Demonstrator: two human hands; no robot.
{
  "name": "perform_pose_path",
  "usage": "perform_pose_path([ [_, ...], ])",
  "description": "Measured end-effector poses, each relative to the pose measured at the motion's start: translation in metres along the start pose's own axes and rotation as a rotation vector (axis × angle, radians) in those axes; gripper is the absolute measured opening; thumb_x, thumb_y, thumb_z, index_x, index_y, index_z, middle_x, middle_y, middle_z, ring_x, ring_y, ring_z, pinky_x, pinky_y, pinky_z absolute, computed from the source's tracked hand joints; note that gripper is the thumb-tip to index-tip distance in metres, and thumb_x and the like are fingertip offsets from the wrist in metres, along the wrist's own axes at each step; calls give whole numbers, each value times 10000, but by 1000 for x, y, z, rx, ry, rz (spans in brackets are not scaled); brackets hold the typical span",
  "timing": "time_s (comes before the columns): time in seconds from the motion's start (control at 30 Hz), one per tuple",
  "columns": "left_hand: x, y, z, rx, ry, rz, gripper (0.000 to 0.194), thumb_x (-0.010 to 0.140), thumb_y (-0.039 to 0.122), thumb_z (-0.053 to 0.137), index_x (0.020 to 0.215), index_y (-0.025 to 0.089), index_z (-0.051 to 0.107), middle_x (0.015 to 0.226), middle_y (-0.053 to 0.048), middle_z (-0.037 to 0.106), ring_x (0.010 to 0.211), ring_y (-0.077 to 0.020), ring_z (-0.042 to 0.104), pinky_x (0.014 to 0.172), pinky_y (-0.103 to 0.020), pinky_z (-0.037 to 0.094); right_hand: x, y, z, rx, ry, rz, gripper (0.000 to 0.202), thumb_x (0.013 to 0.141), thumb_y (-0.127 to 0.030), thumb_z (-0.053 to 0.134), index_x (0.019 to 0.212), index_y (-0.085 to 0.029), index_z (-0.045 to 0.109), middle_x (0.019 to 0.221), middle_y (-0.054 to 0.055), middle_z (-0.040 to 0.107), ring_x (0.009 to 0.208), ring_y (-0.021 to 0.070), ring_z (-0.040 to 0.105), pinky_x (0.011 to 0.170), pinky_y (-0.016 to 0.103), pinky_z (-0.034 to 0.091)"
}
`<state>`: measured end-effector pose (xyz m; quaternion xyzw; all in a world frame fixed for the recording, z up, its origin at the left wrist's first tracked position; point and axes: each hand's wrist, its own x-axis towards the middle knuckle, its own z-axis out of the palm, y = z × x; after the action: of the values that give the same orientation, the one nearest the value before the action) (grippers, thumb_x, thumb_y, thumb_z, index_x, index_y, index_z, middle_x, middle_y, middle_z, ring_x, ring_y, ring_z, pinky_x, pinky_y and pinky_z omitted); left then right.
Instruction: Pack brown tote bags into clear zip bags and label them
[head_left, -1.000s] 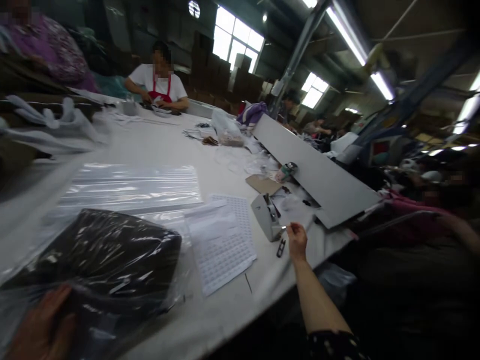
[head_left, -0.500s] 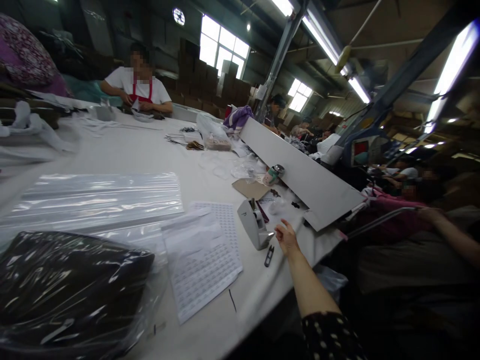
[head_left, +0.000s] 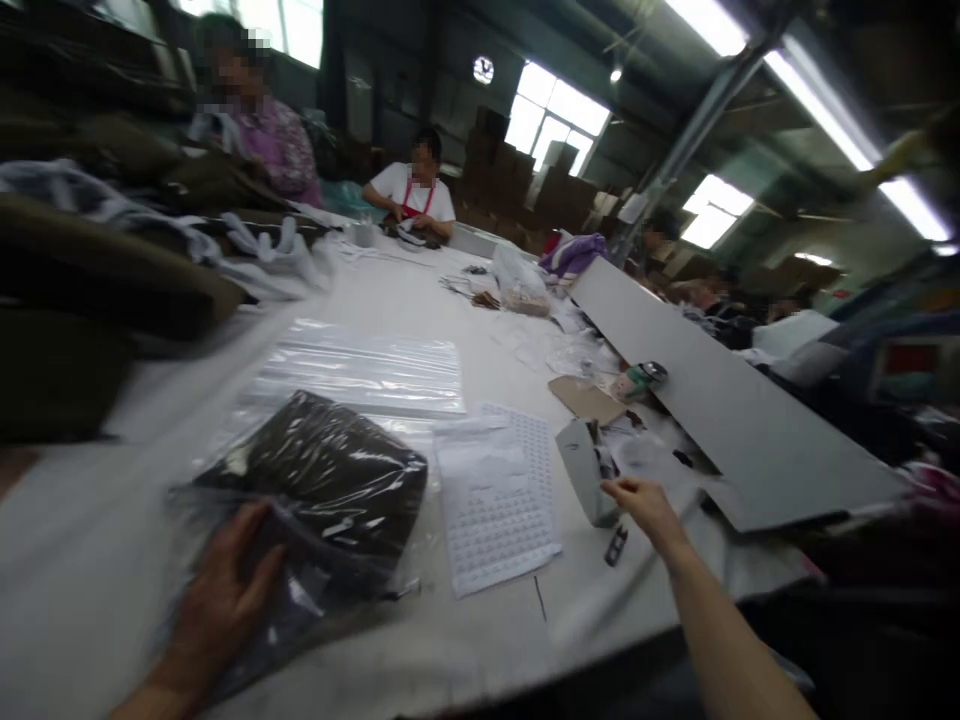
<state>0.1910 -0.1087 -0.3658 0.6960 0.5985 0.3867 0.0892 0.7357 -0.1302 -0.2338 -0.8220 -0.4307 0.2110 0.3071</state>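
Note:
My left hand (head_left: 225, 595) lies on the lower left of a clear plastic bag (head_left: 300, 585), thumb and fingers apart. Inside the bag is a folded dark olive garment (head_left: 330, 470). My right hand (head_left: 641, 505) is at the front end of a grey tape dispenser (head_left: 583, 475), its thumb and forefinger pressed together. What they pinch is too small to make out. Just below that hand lie small dark thread snips (head_left: 616, 546). Between the bag and the dispenser are printed label sheets (head_left: 499, 530), partly under a crumpled white sheet (head_left: 480, 455).
Flat clear bags (head_left: 367, 370) lie behind the filled bag. Dark olive fabric (head_left: 97, 270) is heaped at left. A long white board (head_left: 720, 390) slants along the right edge, with a jar (head_left: 637, 381) beside it. Two people (head_left: 412, 190) work across the white table (head_left: 390, 290).
The view has swung left, bringing my left hand into sight on the bag. My right hand has closed its thumb and forefinger at the tape dispenser.

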Motion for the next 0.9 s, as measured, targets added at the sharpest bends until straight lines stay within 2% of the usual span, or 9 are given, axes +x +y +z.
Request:
perform_pose_path([
  [0.1,-6,-6,-2,-74,-1,-9,575,864,406,436,1385,259,244,1349,-77,445,1225,-276,436,1036,-505,350,-18,-100,62,121,-318,-251,264,625,-413,662,562,-159,625,510,-11,536,513,120,458,512,243,341],
  [0.2,-8,-2,-5,-95,-11,-8,558,876,350,444,1381,226,244,1332,-102,467,1250,-254,411,1052,-488,327,-60,-199,137,143,-714,-473,210,649,-348,664,571,-155,630,497,-27,525,488,98,434,477,221,325],
  [0.3,-9,2,-9,-100,-15,8,565,885,310,445,1392,228,211,1331,-105,473,1265,-246,393,1055,-489,318,-101,-267,209,28,-1048,-646,222,650,-370,684,611,-156,641,496,-43,527,467,84,438,441,199,319],
  [0.37,-10,1,-10,-114,2,18,593,883,298,454,1403,232,179,1337,-106,470,1267,-246,392,1051,-481,326,-121,-295,250,-155,-1153,-786,240,664,-403,682,648,-165,653,508,-47,548,474,87,479,437,189,334],
  [0.43,-12,-2,-10,-136,29,6,643,877,292,465,1420,223,126,1346,-113,464,1269,-245,392,1045,-463,343,-135,-313,282,-471,-1081,-991,253,686,-432,667,690,-180,672,564,-28,604,541,113,555,475,193,376],
  [0.5,-14,-5,-9,-162,37,-21,696,876,287,465,1433,206,55,1343,-117,471,1278,-240,378,1045,-453,350,-143,-323,305,-791,-900,-1140,271,684,-435,669,729,-168,684,680,34,668,669,182,623,552,232,429],
  [0.63,-15,-8,-7,-125,-30,-1,617,896,267,421,1432,234,118,1396,-103,407,1308,-239,330,1059,-474,324,-138,-330,323,-1025,-689,-1145,494,593,-507,721,898,-124,649,854,148,679,831,306,631,668,344,474],
  [0.77,-12,-8,-2,-47,-105,53,462,906,261,385,1364,202,352,1446,-112,319,1333,-262,274,1068,-487,297,-97,-334,306,-1048,-475,-1038,718,554,-625,704,1071,-155,541,949,137,646,905,304,595,713,367,476],
  [0.9,-8,-8,-21,-106,-78,27,422,887,300,420,1289,179,462,1434,-119,336,1341,-283,245,1073,-478,284,-67,-330,259,-942,-230,-985,531,690,-461,694,1097,-166,521,1005,128,596,967,280,535,773,368,455],
])
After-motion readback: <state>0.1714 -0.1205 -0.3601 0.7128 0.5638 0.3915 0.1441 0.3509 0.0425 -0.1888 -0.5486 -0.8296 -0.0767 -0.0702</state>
